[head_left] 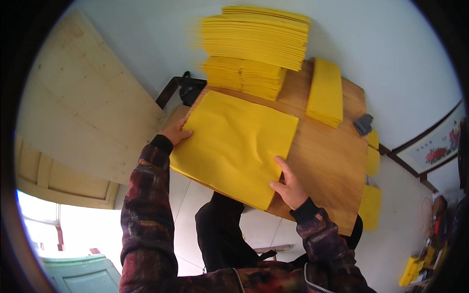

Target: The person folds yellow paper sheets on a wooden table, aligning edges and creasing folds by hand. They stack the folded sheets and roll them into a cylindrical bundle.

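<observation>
A large yellow paper sheet (234, 146) lies flat on the wooden surface (327, 161), and both hands are on it. The sheet covers the near left part of the surface, and its near corner juts out past the surface's edge.

The left hand (177, 133) is at the sheet's left edge. Its fingers are loosely curled and close together, their tips touching the edge of the paper; whether the thumb goes under the sheet cannot be told. The right hand (289, 185) rests on the sheet's near right edge, fingers stretched out and slightly spread, palm down and pressing on the paper where it meets the bare wood. Neither hand is clamped shut on anything: both are open and flat against the sheet. Both forearms wear dark patterned sleeves.

Beyond the sheet, at the far side of the surface, stands a tall stack of yellow paper (254, 44), a wide pile on top of a narrower one. To the right of the sheet, a flat narrow pile of folded yellow sheets (326, 93) lies on the wood. Further right of it, near the surface's edge, sits a small dark grey object (363, 124), with more yellow pieces (372, 161) along that right edge. Left of the sheet, just off the surface's far left corner, is a black object (188, 88).
</observation>
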Tool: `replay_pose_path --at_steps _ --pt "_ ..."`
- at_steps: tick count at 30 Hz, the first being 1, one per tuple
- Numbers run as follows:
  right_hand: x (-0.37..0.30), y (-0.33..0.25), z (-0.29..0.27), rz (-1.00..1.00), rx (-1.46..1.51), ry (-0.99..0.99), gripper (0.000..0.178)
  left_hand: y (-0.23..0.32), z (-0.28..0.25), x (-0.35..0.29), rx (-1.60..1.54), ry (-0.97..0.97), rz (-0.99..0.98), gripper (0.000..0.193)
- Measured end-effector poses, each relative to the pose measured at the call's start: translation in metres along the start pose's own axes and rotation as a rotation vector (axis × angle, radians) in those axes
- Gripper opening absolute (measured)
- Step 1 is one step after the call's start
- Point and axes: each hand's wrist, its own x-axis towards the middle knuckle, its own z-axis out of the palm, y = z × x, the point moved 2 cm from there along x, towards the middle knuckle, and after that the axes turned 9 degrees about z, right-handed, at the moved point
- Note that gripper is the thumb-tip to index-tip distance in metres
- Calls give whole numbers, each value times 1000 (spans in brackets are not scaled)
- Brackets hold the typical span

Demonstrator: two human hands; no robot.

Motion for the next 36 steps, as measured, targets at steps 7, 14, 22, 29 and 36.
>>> replay_pose_path --at_steps 7,14,22,29,36 --pt "-2 -3 4 71 87 -43 67 -42 3 13 -24 64 -96 53" --pt "-2 5 5 -62 34 29 65 -27 0 8 -92 252 51 48" --pt "6 20 8 5 11 133 62 -10 2 7 132 220 -36 48" --pt "1 10 13 -73 -210 210 63 -32 1 10 22 235 -35 47" --pt "-12 -13 15 -151 -222 299 62 -34 -7 20 -311 268 78 47"
